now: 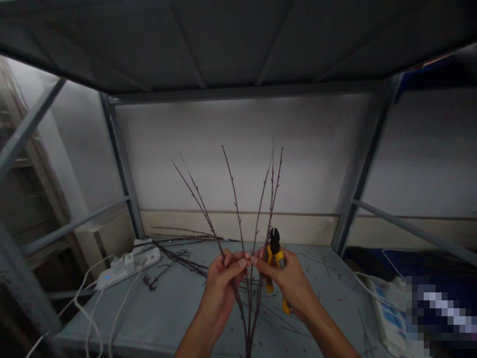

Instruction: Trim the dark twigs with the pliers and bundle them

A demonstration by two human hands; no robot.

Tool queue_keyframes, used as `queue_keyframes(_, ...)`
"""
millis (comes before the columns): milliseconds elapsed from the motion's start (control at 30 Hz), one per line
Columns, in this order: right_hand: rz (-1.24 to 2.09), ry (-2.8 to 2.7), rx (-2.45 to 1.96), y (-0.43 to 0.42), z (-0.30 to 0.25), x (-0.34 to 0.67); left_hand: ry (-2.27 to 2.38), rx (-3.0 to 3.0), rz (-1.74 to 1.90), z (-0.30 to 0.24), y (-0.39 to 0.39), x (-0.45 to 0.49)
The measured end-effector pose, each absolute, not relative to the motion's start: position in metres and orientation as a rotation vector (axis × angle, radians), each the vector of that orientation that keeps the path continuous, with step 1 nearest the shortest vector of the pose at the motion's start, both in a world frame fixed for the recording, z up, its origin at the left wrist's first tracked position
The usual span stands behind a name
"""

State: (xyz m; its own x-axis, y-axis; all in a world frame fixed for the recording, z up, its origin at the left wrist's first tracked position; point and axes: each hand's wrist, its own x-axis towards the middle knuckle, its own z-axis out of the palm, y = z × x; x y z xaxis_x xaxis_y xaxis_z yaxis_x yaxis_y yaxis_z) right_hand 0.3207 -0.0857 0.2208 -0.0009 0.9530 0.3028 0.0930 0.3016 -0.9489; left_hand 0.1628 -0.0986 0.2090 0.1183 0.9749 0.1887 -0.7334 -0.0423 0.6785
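Your left hand (219, 281) is the anchor here, so I'd hold it low on the thin, dark brown bare branch (238, 219) and steady the stems while you single out one shoot. That's what this looks like to me, picking one shoot from the bunch. Go easy, because these twigs look brittle and would probably snap if bent. I'd also mind the black tip of the yellow-handled cutters (275, 248), which sits right in among the stems.

Grip-wise, your left hand is closed on the stems, thumb and forefinger pinching one shoot. Your right hand (288, 281) has the cutters tucked in the palm, head pointing up, and its fingertips pinch a shoot just beside the left thumb. Can't tell if the cutter jaws are parted.

The branch stands upright between both hands above the grey metal shelf (179, 303). Loose cut twigs (179, 251) and a white power strip (128, 266) lie further back on the left.
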Motion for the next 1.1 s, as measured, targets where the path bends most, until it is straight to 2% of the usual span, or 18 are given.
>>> queue_keyframes(1100,1.095,-1.213,-1.000,-0.094,0.210,0.323,0.457,1.000,1.434,0.201,-0.099,0.158)
